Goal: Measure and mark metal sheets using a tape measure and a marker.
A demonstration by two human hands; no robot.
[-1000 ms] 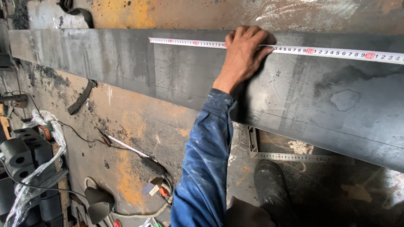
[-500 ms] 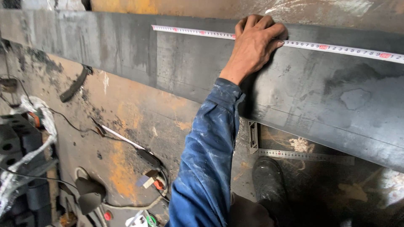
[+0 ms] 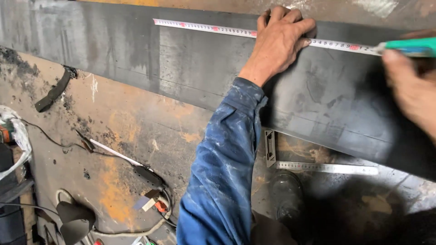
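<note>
My left hand (image 3: 279, 41), at the end of a paint-flecked blue sleeve, presses a white tape measure blade (image 3: 204, 27) flat against the upper edge of a long dark steel plate (image 3: 136, 59). The fingers curl over the tape and the plate's top edge. My right hand (image 3: 411, 90) comes in blurred from the right edge. It grips a green marker (image 3: 408, 46) whose tip lies on the tape just right of my left hand.
Below the plate is a rusty, stained floor. On it lie a metal try square (image 3: 327, 168), a dark boot (image 3: 286, 195), a black cable with a plug (image 3: 145, 174), a black curved bar (image 3: 54, 90) and a dark cone-shaped object (image 3: 75, 220).
My right hand with the green marker has come into view from the right and reached the tape. The view has shifted left; my left hand stays pressed on the tape.
</note>
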